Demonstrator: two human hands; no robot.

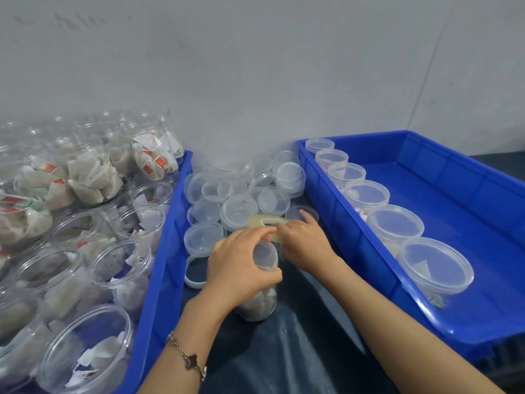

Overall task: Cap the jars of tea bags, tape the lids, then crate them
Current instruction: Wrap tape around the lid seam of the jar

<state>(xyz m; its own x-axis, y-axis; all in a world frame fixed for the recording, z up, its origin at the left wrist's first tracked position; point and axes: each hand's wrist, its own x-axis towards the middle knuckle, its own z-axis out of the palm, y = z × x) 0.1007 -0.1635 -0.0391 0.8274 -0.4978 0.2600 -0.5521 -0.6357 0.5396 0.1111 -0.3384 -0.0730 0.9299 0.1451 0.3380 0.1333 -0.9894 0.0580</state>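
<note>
Nearest me, my left wrist wears a bracelet [187,356]; that left hand [238,268] curls over the capped jar [261,280] standing on the dark table [298,351] between two blue crates. My right hand [304,243], just beyond, pinches yellowish tape [267,221] at the lid. Six capped jars [395,226] line the right crate [454,223]; loose lids [241,194] lie heaped behind; the left crate [159,280] holds more open jars than I can count

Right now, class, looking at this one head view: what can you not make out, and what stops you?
- Jar under the left hand: the hand hides most of its lid, so the seal is unclear.
- Tape: the right hand covers its end.
- Left crate: its jars are blurred and cut off by the frame edge.
- Right crate: its near corner is cut off.
</note>
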